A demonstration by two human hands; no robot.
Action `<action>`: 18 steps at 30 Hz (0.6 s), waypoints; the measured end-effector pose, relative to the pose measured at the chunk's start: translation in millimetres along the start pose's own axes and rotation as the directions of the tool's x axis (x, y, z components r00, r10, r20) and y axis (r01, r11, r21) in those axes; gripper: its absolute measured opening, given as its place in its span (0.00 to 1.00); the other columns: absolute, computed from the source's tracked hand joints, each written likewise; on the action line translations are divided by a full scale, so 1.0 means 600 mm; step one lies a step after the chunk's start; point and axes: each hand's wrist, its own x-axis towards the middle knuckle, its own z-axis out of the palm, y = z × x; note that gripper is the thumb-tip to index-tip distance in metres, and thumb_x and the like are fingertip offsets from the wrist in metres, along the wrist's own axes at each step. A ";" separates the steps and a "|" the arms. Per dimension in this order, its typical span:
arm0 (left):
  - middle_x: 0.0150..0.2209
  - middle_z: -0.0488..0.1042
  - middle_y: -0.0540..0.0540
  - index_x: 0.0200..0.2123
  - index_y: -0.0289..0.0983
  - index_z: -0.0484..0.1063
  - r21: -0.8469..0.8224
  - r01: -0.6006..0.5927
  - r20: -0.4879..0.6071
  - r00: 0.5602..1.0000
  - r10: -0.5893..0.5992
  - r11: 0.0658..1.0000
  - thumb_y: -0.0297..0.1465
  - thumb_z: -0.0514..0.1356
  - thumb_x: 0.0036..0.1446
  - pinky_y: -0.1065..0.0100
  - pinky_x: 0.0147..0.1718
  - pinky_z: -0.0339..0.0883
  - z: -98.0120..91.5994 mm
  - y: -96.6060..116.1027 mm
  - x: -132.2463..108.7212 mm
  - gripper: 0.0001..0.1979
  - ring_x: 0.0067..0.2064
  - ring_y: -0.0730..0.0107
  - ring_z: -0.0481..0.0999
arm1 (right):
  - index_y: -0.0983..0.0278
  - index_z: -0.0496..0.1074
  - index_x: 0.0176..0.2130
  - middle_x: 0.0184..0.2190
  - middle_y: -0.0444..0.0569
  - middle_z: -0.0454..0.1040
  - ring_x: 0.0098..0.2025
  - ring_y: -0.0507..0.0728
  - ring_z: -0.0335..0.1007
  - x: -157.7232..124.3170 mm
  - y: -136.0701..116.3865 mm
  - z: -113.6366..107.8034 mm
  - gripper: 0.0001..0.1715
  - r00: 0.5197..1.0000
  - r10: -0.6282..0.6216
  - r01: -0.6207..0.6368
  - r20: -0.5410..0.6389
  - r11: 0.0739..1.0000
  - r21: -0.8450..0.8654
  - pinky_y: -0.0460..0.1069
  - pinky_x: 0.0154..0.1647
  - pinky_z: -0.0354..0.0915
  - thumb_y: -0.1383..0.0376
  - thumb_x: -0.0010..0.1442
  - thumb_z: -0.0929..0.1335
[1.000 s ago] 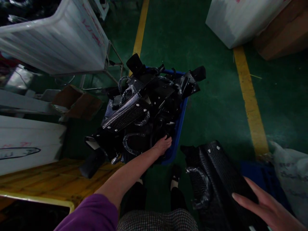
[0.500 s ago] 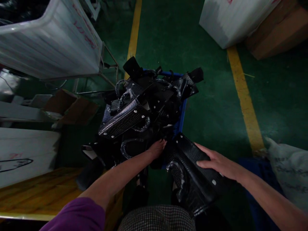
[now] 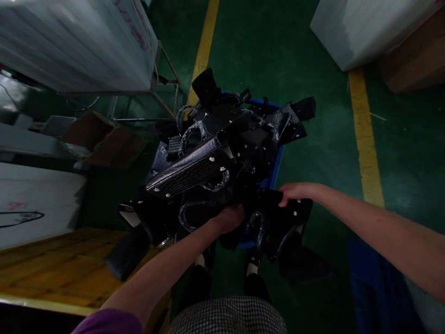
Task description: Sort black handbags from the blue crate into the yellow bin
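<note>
A heap of black, crocodile-textured handbags (image 3: 187,171) fills a blue crate (image 3: 276,169); several handles are wrapped in clear plastic. My right hand (image 3: 295,191) grips the upper edge of one black handbag (image 3: 283,215) at the crate's near right corner, thumb on the near face. That bag hangs tilted, its lower part spread toward me. My left hand (image 3: 231,218) is sunk among the bags at the near side, fingers curled; what they close on is lost in the dark. A plastic-wrapped handle (image 3: 186,215) curves just left of it.
A white bin (image 3: 114,51) on a metal frame stands far left, an opened carton (image 3: 111,144) below it. White and brown boxes (image 3: 361,32) are at far right. A yellow slatted surface (image 3: 69,264) lies near left, a blue object (image 3: 375,287) near right. Yellow lines mark the green floor.
My right hand has moved up and away from me, bringing its handbag closer to the crate and turning it. My left hand stays in the heap with its fingers more curled. The view has shifted slightly.
</note>
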 end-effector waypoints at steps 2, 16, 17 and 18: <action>0.49 0.75 0.34 0.49 0.31 0.72 -0.098 0.088 -0.045 0.995 -0.093 0.991 0.21 0.55 0.56 0.57 0.55 0.69 0.002 0.022 0.003 0.17 0.54 0.55 0.73 | 0.64 0.74 0.19 0.19 0.46 0.73 0.26 0.57 0.70 0.011 -0.017 -0.007 0.05 1.000 0.020 -0.018 0.022 0.997 -0.079 0.49 0.28 0.62 0.70 0.34 0.73; 0.73 0.42 0.30 0.73 0.35 0.36 -0.557 0.434 -0.152 0.785 -0.601 0.708 0.41 0.56 0.64 0.39 0.64 0.60 0.088 0.212 0.032 0.43 0.70 0.37 0.54 | 0.68 0.74 0.26 0.21 0.42 0.73 0.24 0.51 0.68 0.070 -0.050 -0.020 0.05 0.988 0.133 -0.112 0.082 0.969 -0.219 0.49 0.32 0.66 0.73 0.50 0.74; 0.72 0.47 0.30 0.73 0.35 0.40 -0.540 0.444 -0.190 0.764 -0.617 0.715 0.40 0.54 0.65 0.39 0.64 0.60 0.096 0.211 0.040 0.39 0.69 0.38 0.55 | 0.68 0.75 0.28 0.22 0.42 0.74 0.25 0.52 0.69 0.075 -0.047 -0.021 0.05 0.988 0.134 -0.117 0.074 0.972 -0.201 0.49 0.33 0.67 0.74 0.50 0.74; 0.70 0.53 0.28 0.72 0.34 0.42 -0.512 0.436 -0.214 0.769 -0.602 0.740 0.39 0.52 0.66 0.39 0.63 0.62 0.105 0.207 0.047 0.37 0.68 0.38 0.58 | 0.68 0.75 0.30 0.24 0.42 0.75 0.26 0.52 0.70 0.081 -0.046 -0.021 0.07 0.989 0.136 -0.123 0.061 0.976 -0.179 0.49 0.34 0.68 0.75 0.49 0.75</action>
